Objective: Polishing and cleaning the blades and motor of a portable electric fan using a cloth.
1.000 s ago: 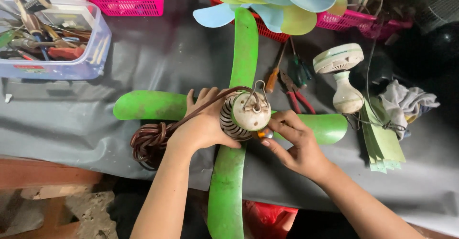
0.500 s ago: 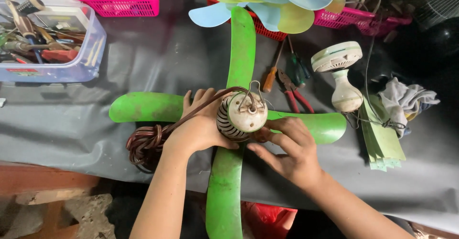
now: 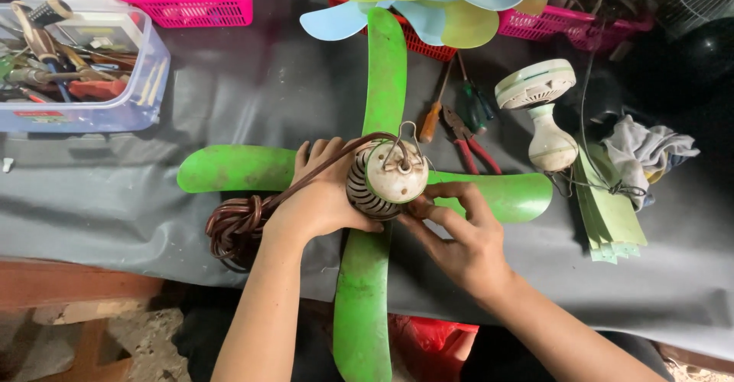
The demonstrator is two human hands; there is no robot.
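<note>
Centre of the frame: the left hand [image 3: 321, 202] wraps around the ribbed side of the small round cream-coloured fan motor [image 3: 386, 179], grip closed on it, much as half a second ago. The right hand [image 3: 459, 237] has shifted: its fingers, which sat lower at the motor's edge, now pinch together at the motor's lower right rim, touching the casing. So the work is concentrated at that rim while the motor is held steady.

The motor sits at the hub of four bright green plastic fan blades [image 3: 382, 84] lying flat on the grey-covered table [image 3: 115, 198]. A coiled brown power cord [image 3: 237, 225] runs from the motor past the left wrist.

Just upper right lie red-handled pliers [image 3: 474, 145] and an orange-handled screwdriver [image 3: 432, 118], near but untouched. A white fan base [image 3: 543, 114] stands further right, a clear tool tub [image 3: 84, 68] upper left. Nothing blocks the hands.
</note>
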